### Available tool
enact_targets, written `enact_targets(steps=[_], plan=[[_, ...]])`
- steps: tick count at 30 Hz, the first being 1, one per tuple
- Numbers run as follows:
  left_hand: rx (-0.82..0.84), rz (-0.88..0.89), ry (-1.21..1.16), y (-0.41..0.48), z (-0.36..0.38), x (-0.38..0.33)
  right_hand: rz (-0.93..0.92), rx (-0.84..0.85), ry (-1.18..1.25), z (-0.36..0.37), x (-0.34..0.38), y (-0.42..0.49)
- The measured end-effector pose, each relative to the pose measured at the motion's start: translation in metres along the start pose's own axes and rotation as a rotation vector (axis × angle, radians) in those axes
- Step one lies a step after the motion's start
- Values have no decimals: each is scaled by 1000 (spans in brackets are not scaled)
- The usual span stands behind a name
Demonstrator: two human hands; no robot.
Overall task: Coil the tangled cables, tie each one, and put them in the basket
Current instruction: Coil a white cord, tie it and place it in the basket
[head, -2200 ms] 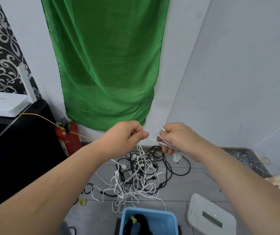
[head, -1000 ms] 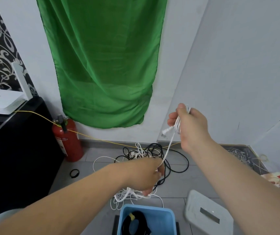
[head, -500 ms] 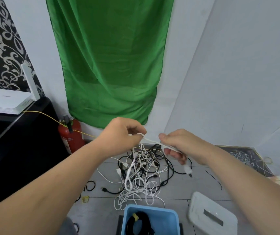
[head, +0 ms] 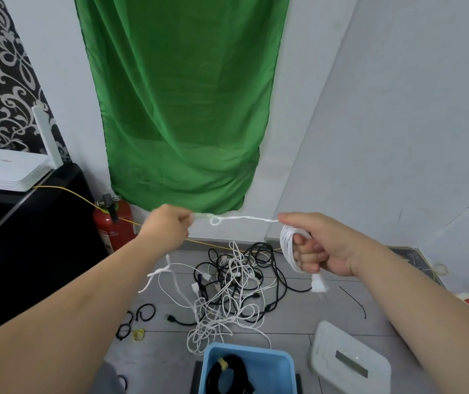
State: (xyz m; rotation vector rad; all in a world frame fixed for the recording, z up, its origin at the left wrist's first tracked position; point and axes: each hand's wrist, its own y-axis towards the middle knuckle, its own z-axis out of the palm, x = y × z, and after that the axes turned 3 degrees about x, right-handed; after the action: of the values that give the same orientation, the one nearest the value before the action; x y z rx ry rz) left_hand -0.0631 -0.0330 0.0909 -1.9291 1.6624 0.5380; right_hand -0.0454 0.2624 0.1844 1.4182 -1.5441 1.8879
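**A:** What is to be noted on the left?

**B:** A white cable is pinched by the left hand, whose fingers are closed on it in front of the green cloth. From there it is drawn taut towards the right, and a small loop is seen in the run just beside that hand. A slack tail is seen dropping below the hand towards the floor.

**A:** And in the middle?

**B:** A tangle of white and black cables is left lying on the tiled floor, neither coiled nor tied. Nearer the camera a blue basket is placed. One black coil bound with a yellow tie is already laid inside.

**A:** And on the right?

**B:** Several turns of the white cable are wound round the fingers of the right hand, which are curled tight on the white coil. A white plug is seen hanging below it. No tie is seen on this coil. A black zip tie is lying on the floor near by.

**A:** How far along is the task judged to be?

**B:** It is judged to be at an early stage. One cable is finished and a second is partly coiled. Its tying and placing remain to be done, and the heap is yet to be sorted.
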Motion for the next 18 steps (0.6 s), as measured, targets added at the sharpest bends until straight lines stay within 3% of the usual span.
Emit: enact_targets(steps=[2,3,4,7,10,12,16,18], plan=[[306,19,351,-5,14,-3,-39,-25,138,-2,4,-1],[378,56,437,-9,18,-10,-59,-39,191,-2,5,-1],[390,98,358,-10,21,-18,-73,-48,233,-2,6,0],[322,140,-502,-25,18,-55,-89,-15,301,2,9,2],[547,112,-990,-40,19,-89,-99,24,328,8,8,7],[594,111,-1013,-48,26,-97,-119,8,381,10,10,9],[358,172,-911,-47,29,-97,-208,-105,604,-2,22,5],[319,183,-883,-44,26,-94,-227,-140,720,-7,24,5]])
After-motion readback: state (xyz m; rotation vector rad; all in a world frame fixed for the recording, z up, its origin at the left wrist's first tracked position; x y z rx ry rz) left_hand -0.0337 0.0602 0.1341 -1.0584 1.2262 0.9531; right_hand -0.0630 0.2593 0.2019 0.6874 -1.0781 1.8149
